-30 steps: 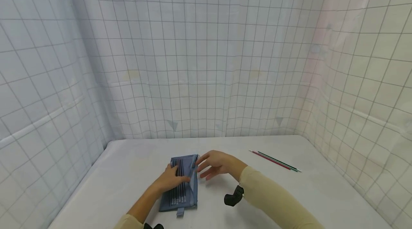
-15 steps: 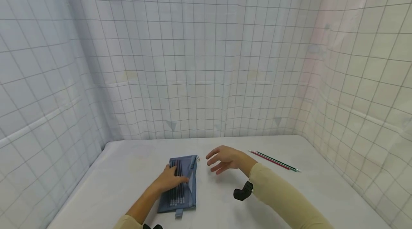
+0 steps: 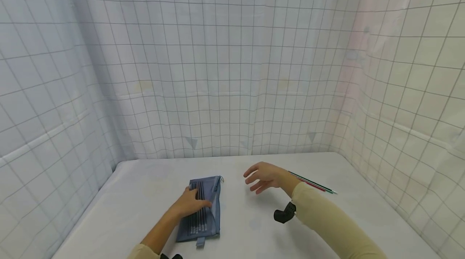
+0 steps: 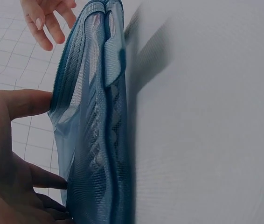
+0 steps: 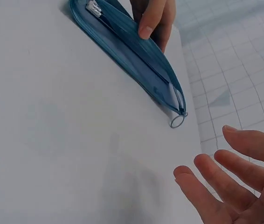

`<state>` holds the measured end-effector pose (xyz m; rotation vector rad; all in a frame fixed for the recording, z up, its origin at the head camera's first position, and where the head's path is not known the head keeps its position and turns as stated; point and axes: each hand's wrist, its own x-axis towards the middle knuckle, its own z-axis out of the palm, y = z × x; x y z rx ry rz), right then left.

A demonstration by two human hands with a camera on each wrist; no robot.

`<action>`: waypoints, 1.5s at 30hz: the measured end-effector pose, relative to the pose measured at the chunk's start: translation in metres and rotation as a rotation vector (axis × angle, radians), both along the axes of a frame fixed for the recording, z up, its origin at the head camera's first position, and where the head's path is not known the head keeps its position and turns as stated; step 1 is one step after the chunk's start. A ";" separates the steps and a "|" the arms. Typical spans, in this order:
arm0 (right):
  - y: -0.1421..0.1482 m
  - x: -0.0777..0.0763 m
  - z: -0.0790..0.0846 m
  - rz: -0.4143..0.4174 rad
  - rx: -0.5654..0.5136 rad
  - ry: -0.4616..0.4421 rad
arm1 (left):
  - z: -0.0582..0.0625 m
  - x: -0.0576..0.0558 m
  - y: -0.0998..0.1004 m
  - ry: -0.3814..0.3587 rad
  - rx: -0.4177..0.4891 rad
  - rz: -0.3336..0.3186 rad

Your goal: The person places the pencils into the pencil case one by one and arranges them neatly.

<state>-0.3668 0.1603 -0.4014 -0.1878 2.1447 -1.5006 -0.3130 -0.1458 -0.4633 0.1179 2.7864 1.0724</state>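
Observation:
A blue mesh zip pencil case (image 3: 216, 216) lies on the white table, with several dark pencils (image 3: 197, 223) showing through it. Its zipped side gapes in the right wrist view, where white pencil ends (image 5: 93, 8) show inside and a ring pull (image 5: 177, 122) hangs at one end. My left hand (image 3: 189, 204) rests on the case, fingers extended over its top and thumb against the edge of the opening. Apart from the case, to its right, my right hand (image 3: 266, 176) hovers above the table with loosely bent fingers and nothing in it.
Several thin pencils (image 3: 321, 187), red and green among them, lie at the back right of the table (image 3: 250, 226), partly hidden by my right forearm. White gridded curtains (image 3: 232, 89) enclose the back and both sides.
My right hand has drawn away from the pencil case's opening, moving right and slightly back toward the loose pencils. The left hand stays on the case.

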 end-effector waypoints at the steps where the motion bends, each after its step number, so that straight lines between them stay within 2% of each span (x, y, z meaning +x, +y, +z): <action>1: 0.003 0.000 0.000 -0.007 0.008 0.007 | 0.000 0.000 0.000 0.010 -0.004 -0.005; 6: 0.016 -0.001 0.002 -0.055 0.040 0.028 | 0.000 0.003 -0.001 0.052 -0.020 -0.029; 13: 0.036 0.000 0.004 -0.101 0.093 0.101 | 0.000 0.004 -0.001 0.068 -0.022 -0.044; 27: 0.087 -0.004 0.000 -0.164 0.146 0.175 | 0.000 0.004 -0.002 0.056 0.014 -0.042; 32: 0.102 -0.007 -0.004 -0.187 0.206 0.197 | 0.000 0.005 -0.003 0.046 0.016 -0.034; 45: 0.139 -0.009 -0.009 -0.159 0.269 0.206 | -0.003 0.002 -0.003 0.049 0.012 -0.035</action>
